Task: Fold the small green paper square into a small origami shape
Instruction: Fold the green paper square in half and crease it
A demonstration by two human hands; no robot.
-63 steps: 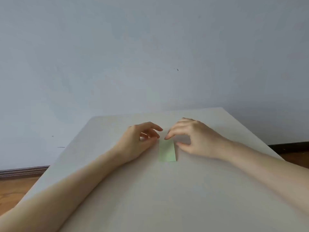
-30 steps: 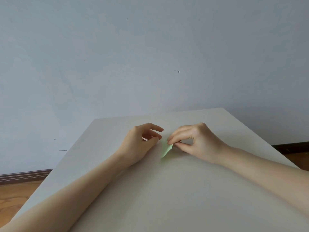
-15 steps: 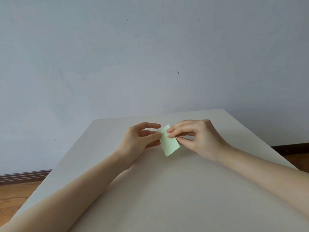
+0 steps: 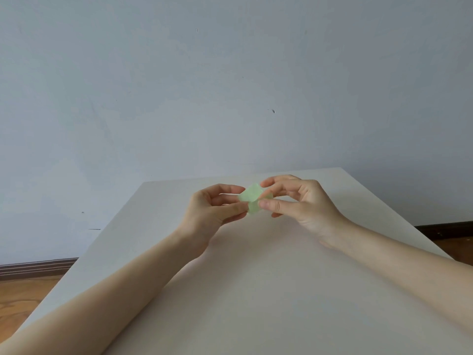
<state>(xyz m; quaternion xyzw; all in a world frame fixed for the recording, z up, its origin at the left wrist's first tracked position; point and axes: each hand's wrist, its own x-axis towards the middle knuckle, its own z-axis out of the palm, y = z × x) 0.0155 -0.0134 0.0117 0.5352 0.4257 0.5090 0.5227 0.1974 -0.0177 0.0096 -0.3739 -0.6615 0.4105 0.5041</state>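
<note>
The small green paper [image 4: 252, 198] is held in the air above the white table [image 4: 256, 290], partly folded, with one flap bent over. My left hand [image 4: 212, 210] pinches its left edge between thumb and fingers. My right hand [image 4: 297, 201] pinches its right side, thumb in front and fingers behind. Part of the paper is hidden behind my fingers.
The white table runs from the near edge to a pale wall [image 4: 230, 85] behind. Wooden floor [image 4: 23, 298] shows at the left and at the far right, with a dark skirting board along the wall.
The paper lay flat on the table as a folded strip. My right hand picked it up, my left hand joined, and now both hold it higher while a flap bends over.
</note>
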